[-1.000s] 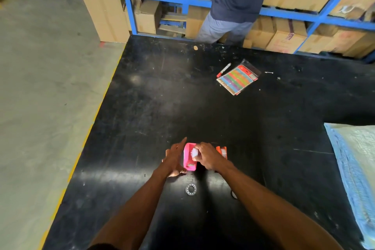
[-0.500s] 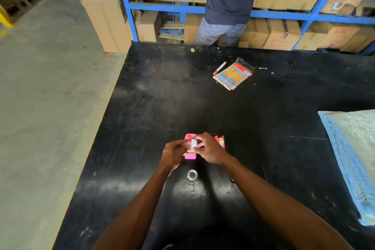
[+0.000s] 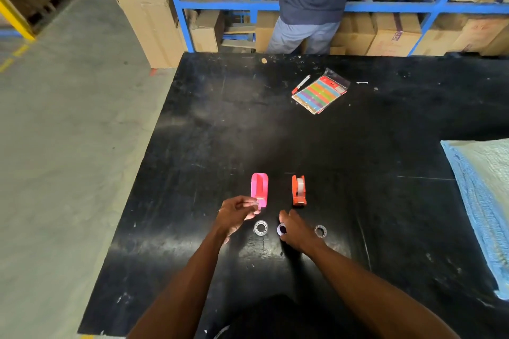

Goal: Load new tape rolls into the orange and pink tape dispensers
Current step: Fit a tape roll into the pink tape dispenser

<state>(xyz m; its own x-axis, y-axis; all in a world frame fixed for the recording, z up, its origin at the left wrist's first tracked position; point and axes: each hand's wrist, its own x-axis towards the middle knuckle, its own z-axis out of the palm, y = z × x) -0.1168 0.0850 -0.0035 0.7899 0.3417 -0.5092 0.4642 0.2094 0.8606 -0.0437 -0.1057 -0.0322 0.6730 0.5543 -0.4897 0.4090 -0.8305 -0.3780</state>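
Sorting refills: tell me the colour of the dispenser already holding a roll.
Orange: the small plastic tape dispenser, seen in the head view.

Right hand (image 3: 296, 230) partly hides one tape roll (image 3: 281, 229).

My one head-worn view looked forward and down from close above the black bench (image 3: 220, 132), shelving (image 3: 385, 5) at twelve o'clock.

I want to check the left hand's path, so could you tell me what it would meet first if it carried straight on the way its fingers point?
Most likely the pink dispenser: the left hand has its fingertips right at the near end, seemingly pinching something small. Whether they already touch it is unclear.
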